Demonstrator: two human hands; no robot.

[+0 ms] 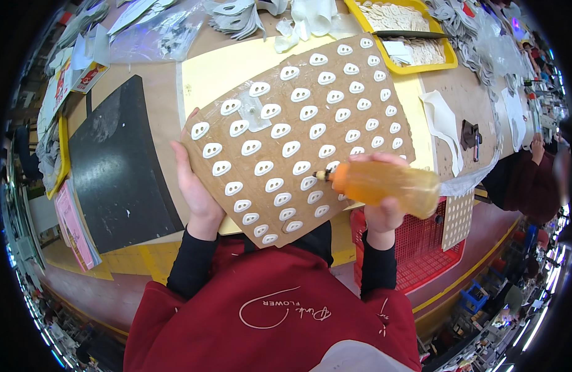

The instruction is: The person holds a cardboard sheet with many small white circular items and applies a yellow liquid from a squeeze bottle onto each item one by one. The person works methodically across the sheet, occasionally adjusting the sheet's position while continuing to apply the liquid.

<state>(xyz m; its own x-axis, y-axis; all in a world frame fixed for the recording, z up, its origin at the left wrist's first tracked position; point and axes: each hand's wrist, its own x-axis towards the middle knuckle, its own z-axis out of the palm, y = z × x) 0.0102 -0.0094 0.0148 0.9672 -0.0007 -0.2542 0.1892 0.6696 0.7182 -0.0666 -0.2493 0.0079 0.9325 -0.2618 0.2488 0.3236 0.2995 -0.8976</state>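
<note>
My left hand (199, 195) grips the left edge of a brown board (255, 189), its thumb lying along the top surface. Rows of small white rounded-triangle pieces (291, 149), each with two holes, cover the board, which tilts over the table's front edge. In my right hand (386, 214) is a squeeze bottle (416, 186) of amber liquid, fingers wrapped round it. The bottle lies nearly level, its dark nozzle pointing left, close over a piece near the board's lower middle. Whether the nozzle touches that piece I cannot tell. A translucent scrap (254, 111) lies among the upper-left pieces.
A black flat board (122, 167) lies on the left of the table. Yellow trays (450, 56) of pale pieces stand at the back right. Grey cut-outs (236, 18) are piled along the back. A red crate (422, 248) sits below at the right, near another person (528, 180).
</note>
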